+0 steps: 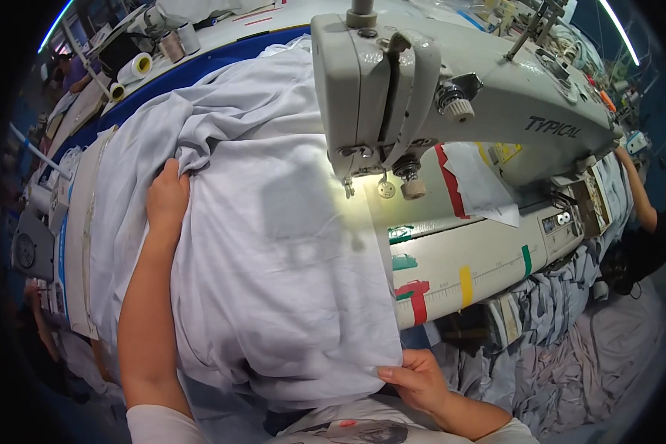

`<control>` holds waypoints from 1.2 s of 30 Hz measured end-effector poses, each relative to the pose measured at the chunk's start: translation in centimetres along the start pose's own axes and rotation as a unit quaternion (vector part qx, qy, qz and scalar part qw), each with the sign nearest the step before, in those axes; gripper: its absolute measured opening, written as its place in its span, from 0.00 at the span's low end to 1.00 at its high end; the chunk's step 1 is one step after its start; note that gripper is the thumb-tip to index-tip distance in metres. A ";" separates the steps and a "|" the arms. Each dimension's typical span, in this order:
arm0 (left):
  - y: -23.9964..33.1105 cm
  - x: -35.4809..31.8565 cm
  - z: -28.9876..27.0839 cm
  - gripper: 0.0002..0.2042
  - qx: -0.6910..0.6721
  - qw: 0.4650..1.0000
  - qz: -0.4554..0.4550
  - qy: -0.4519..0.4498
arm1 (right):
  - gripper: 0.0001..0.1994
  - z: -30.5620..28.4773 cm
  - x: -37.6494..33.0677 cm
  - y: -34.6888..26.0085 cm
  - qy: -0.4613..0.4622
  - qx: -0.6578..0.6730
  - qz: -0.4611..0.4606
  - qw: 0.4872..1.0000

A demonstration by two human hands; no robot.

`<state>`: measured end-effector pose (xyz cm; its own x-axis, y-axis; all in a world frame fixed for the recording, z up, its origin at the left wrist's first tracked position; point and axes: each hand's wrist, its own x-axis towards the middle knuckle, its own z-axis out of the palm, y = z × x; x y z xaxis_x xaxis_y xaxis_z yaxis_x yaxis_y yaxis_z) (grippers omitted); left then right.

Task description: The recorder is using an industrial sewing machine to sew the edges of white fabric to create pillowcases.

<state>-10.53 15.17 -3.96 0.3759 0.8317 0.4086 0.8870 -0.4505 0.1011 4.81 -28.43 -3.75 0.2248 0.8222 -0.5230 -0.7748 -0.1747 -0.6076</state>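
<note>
A wide sheet of pale grey-white cloth [274, 281] covers the left of the sewing machine table and falls over its near edge toward my lap. My left hand [169, 196] grips a bunched fold of it at the left, fingertips partly buried in the cloth. Close to my body, my right hand [418, 381] pinches the cloth's near right corner between thumb and fingers. Above the cloth's right edge stands the head of a sewing machine [370, 96], its lamp lighting the fabric under the needle area. Cloth lies beneath or beside the needle; I cannot tell which.
Red, yellow and green tape strips [466, 287] mark the machine bed on the right. A paper sheet [481, 181] lies under the machine arm. Thread cones [135, 68] stand at the back left. Heaped grey cloth [555, 355] fills the lower right. Another person's arm [638, 185] shows at far right.
</note>
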 end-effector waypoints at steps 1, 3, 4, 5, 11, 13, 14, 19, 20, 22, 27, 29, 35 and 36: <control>-0.1 0.9 0.6 0.09 0.015 1.000 0.002 0.003 | 0.09 0.2 0.6 -0.2 -0.002 -0.007 -0.003 1.000; -0.4 2.5 1.6 0.09 0.002 1.000 0.004 0.003 | 0.09 0.5 1.5 -0.4 0.001 -0.022 -0.007 1.000; -0.5 3.3 2.1 0.09 0.007 1.000 0.000 0.006 | 0.08 0.7 1.9 -0.3 0.009 -0.029 -0.013 0.999; -0.5 3.9 2.4 0.09 0.000 1.000 -0.001 0.001 | 0.07 0.8 2.1 -0.2 0.022 -0.037 -0.019 0.999; -0.1 6.3 3.3 0.10 -0.006 1.000 0.002 0.007 | 0.09 0.9 2.2 0.4 0.069 -0.100 -0.062 0.991; -0.1 7.0 3.7 0.10 0.005 1.000 0.007 0.026 | 0.11 0.9 2.0 0.4 0.087 -0.088 -0.071 0.990; -0.2 7.4 3.8 0.11 -0.003 1.000 0.002 0.006 | 0.11 0.9 1.9 0.5 0.094 -0.076 -0.071 0.990; -0.1 5.9 0.5 0.17 -0.133 0.990 0.017 -0.049 | 0.09 1.7 1.1 2.4 0.079 -0.033 -0.053 0.995; -0.1 4.8 -1.4 0.24 -0.228 0.960 -0.062 -0.149 | 0.08 1.8 1.1 3.0 0.059 -0.032 -0.052 0.996; 0.3 -0.4 -5.3 0.31 -0.374 0.905 -0.049 -0.195 | 0.05 2.1 1.4 4.3 0.030 -0.033 -0.058 0.997; -1.0 -17.1 -13.2 0.40 -0.138 0.963 -0.076 -0.217 | 0.11 3.5 3.6 7.8 0.004 -0.223 -0.199 0.954; -1.6 -21.1 -12.8 0.26 -0.072 0.990 -0.054 -0.106 | 0.12 3.9 4.8 9.1 0.013 -0.308 -0.270 0.912; -4.7 -22.2 -8.6 0.11 -0.183 0.967 -0.126 0.122 | 0.08 3.9 4.9 10.8 0.014 -0.330 -0.145 0.933; -5.7 -20.9 -8.6 0.12 -0.192 0.959 -0.153 0.144 | 0.08 4.1 3.8 10.1 -0.010 -0.293 -0.183 0.938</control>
<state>-25.71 -2.43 -5.24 -0.0259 0.8445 0.5349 0.7593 -0.3313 0.5600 -4.58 -24.86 -9.43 0.3972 0.8938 -0.2082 -0.1889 -0.1423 -0.9716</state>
